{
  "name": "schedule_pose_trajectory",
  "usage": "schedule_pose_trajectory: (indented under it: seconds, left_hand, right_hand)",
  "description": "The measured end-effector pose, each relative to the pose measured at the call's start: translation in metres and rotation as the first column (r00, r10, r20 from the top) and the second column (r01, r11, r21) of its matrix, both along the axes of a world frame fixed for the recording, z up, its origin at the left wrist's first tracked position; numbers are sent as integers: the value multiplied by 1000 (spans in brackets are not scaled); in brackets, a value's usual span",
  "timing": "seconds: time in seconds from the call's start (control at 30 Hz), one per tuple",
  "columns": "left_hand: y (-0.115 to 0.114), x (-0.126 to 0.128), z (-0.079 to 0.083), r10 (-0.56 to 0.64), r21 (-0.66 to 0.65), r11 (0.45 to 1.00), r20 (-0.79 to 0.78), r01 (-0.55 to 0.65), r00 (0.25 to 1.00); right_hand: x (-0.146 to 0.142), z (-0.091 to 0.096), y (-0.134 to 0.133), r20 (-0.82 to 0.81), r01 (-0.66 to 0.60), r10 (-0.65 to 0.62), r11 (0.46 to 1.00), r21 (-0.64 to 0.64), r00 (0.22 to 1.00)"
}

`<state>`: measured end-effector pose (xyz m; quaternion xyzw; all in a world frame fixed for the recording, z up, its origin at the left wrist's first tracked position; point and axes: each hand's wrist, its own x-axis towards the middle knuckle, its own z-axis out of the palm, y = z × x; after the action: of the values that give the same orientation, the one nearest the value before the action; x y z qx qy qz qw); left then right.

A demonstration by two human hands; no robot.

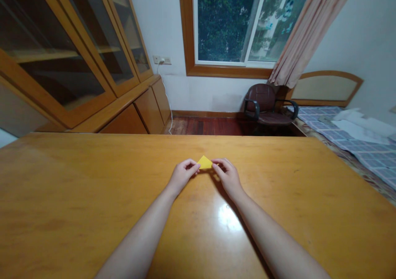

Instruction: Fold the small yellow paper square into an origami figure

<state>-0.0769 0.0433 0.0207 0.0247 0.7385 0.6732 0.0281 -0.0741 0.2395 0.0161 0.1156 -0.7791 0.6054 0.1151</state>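
Note:
A small piece of yellow paper (204, 162), folded to a point at its far side, is held between my two hands just above the table. My left hand (185, 173) pinches its left corner between thumb and fingers. At the opposite corner, the thumb and fingertips of my right hand (228, 174) grip the paper in the same way. Parts of both corners are hidden under the fingertips.
The glossy wooden table (93, 204) spreads out beneath my arms. Beyond its far edge stand a dark armchair (264, 103) and a window with a pink curtain (312, 31). A glass-door cabinet (111, 91) is at left, a bed (352, 138) at right.

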Motion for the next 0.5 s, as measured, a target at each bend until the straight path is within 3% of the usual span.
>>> schedule_pose_trajectory:
  seconds: [0.5]
  left_hand:
    - [1, 0, 0, 0, -17, 1000, 1, 0, 1000]
  right_hand:
    - [1, 0, -1, 28, -14, 15, 1000, -17, 1000]
